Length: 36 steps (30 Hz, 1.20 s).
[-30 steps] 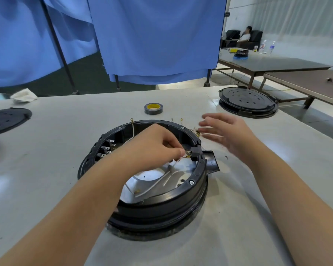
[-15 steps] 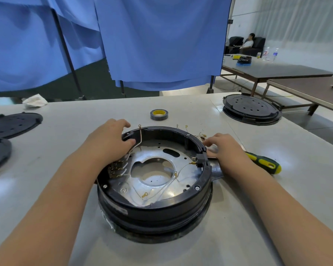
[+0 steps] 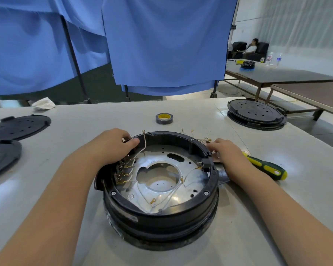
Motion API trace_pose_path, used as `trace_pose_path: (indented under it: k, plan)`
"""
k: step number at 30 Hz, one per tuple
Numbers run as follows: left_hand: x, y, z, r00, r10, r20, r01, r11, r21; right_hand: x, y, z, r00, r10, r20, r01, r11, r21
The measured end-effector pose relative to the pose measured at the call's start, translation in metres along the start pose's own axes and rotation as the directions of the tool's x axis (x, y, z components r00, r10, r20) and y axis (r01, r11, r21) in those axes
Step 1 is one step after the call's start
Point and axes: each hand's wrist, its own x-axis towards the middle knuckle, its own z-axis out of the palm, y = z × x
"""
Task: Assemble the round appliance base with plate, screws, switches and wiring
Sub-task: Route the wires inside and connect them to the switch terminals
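The round appliance base (image 3: 160, 191) sits low in the middle of the frame on the pale tabletop (image 3: 277, 217), its metal plate (image 3: 167, 198) already seated inside with thin wires (image 3: 161, 192) trailing across it. A row of switch terminals (image 3: 123, 170) lines its left inner wall. The left hand (image 3: 112, 148) grips the rim at the upper left, thumb hooked over the edge beside an upright wire. The right hand (image 3: 225, 152) lies just outside the right rim, fingers curled down toward loose brass-tipped wires (image 3: 205, 139); whether it pinches one I cannot tell. To do this step well, keep the left hand steadying the base and pick one lead at a time so none tangle. Right of the hand lies a screwdriver (image 3: 265, 167). Farther up-frame lies a tape roll (image 3: 164, 118).
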Motion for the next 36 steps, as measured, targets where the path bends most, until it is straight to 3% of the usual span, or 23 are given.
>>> trace_pose_path:
  k: [6,9,13,19,25,29,32,36]
  plan:
    - [0.0,0.002,0.001,1.0,0.017,-0.006,-0.017,1.0,-0.007,-0.001,-0.001,0.001,0.998,-0.006,-0.056,0.008,0.999,0.043]
    - [0.0,0.001,0.0,1.0,0.02,0.007,-0.02,1.0,-0.018,0.001,0.003,0.005,0.992,0.04,-0.12,-0.014,0.977,0.212]
    - [-0.001,0.002,-0.001,0.999,0.041,0.008,-0.041,0.999,-0.004,0.001,0.008,0.005,0.953,0.158,-0.257,-0.023,0.887,0.46]
    - [-0.004,0.006,-0.002,0.999,0.043,0.003,-0.043,0.995,0.085,0.002,0.009,-0.003,0.865,0.282,-0.415,0.017,0.81,0.586]
    - [-0.005,0.012,0.0,0.999,0.035,0.021,-0.036,0.996,0.081,-0.004,0.005,-0.018,0.842,0.393,-0.37,0.069,0.601,0.796]
    - [-0.009,0.022,-0.001,0.998,0.037,0.054,-0.039,0.999,0.037,-0.005,-0.005,-0.03,0.879,0.331,-0.344,0.123,0.54,0.833]
    - [-0.013,0.029,-0.004,0.995,0.054,0.084,-0.051,0.998,-0.04,-0.009,-0.017,-0.039,0.901,0.226,-0.369,0.182,0.577,0.797]
    - [-0.022,0.038,-0.018,0.982,0.18,-0.057,-0.188,0.959,-0.21,-0.015,-0.034,-0.045,0.914,0.111,-0.389,0.228,0.654,0.721]
